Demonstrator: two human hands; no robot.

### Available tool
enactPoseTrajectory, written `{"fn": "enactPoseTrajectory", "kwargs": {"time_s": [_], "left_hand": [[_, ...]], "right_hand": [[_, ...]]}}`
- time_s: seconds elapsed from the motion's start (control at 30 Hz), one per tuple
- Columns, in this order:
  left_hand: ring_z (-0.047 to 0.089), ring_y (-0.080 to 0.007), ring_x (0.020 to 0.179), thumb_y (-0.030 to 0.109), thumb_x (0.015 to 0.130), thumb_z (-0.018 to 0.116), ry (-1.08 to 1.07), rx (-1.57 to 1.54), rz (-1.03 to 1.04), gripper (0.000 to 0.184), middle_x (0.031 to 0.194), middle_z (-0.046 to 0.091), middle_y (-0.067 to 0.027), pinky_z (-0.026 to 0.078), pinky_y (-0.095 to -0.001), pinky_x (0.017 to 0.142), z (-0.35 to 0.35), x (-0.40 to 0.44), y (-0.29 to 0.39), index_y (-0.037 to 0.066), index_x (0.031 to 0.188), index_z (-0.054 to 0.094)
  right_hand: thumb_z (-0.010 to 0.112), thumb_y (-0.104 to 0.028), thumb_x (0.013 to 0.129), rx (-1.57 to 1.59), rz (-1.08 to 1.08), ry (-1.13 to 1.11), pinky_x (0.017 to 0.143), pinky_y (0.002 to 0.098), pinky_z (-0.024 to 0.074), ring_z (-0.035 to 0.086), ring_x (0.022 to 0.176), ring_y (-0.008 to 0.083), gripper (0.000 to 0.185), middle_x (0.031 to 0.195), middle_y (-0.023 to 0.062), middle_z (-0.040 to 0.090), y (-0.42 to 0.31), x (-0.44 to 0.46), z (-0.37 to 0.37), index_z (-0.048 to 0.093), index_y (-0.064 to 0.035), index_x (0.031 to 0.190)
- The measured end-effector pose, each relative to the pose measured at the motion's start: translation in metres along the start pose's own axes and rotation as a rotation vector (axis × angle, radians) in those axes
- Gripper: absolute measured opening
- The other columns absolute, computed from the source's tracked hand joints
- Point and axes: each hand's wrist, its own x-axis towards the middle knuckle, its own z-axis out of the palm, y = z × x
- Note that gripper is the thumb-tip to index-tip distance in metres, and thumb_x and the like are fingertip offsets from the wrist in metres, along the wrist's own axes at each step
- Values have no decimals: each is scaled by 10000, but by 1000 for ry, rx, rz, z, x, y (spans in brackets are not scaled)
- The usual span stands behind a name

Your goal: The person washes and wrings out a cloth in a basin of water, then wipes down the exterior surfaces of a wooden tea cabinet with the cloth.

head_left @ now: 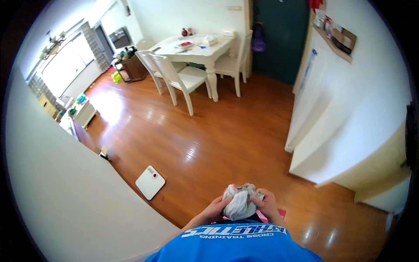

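Note:
Close in front of my body, a crumpled whitish bundle (240, 205) is bunched up between both hands. It looks like a thin plastic bag or a cloth; which one I cannot tell, and a little pink and green shows at its upper edge. My left hand (214, 209) grips its left side, with the thumb lying on top. On the other side, my right hand (267, 203) pinches it with bent fingers. Something pink (281, 213) shows below the right wrist, partly hidden by the arm and the blue shirt.
A white bathroom scale (150, 182) lies on the wooden floor (209, 144) by the left wall. Farther off stand a white dining table (198, 46) and white chairs (185, 78). A dark green door (279, 43) is at the back; a white wall edge (305, 166) juts in on the right.

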Motion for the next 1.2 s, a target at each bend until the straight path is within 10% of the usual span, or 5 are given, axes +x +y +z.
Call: {"fn": "enactPoseTrajectory", "kwargs": {"time_s": [0.43, 0.63, 0.77, 1.2], "left_hand": [[489, -213, 1082, 201, 878, 531, 419, -307, 538, 413, 1170, 501, -96, 382, -349, 950, -40, 46, 106, 19, 1226, 405], [437, -221, 1145, 123, 670, 756, 599, 217, 618, 746, 1235, 441, -108, 332, -350, 989, -132, 52, 159, 33, 1273, 326], [435, -200, 1146, 103, 716, 715, 380, -143, 679, 685, 1243, 442, -99, 347, -340, 976, -185, 48, 218, 31, 1278, 329], [447, -220, 1121, 104, 715, 691, 616, -365, 777, 727, 1212, 433, -94, 370, -362, 958, -338, 32, 371, 72, 1305, 267]], "right_hand": [[604, -161, 816, 146, 280, -516, 656, 213, 420, 501, 732, 67, 143, 797, 0, 557, 5, 237, 19, 565, -38, 877], [613, -209, 814, -111, 65, -710, 690, 233, 432, 517, 788, 86, 196, 849, 10, 565, 11, 328, 116, 564, -47, 914], [577, -123, 839, -57, 207, -597, 670, 234, 466, 551, 741, 91, 122, 835, 28, 586, 12, 393, 153, 551, -24, 906], [588, -171, 838, -50, 551, -368, 479, 190, 424, 557, 587, 89, 120, 729, 45, 595, 37, 593, 246, 542, -64, 867]]}}
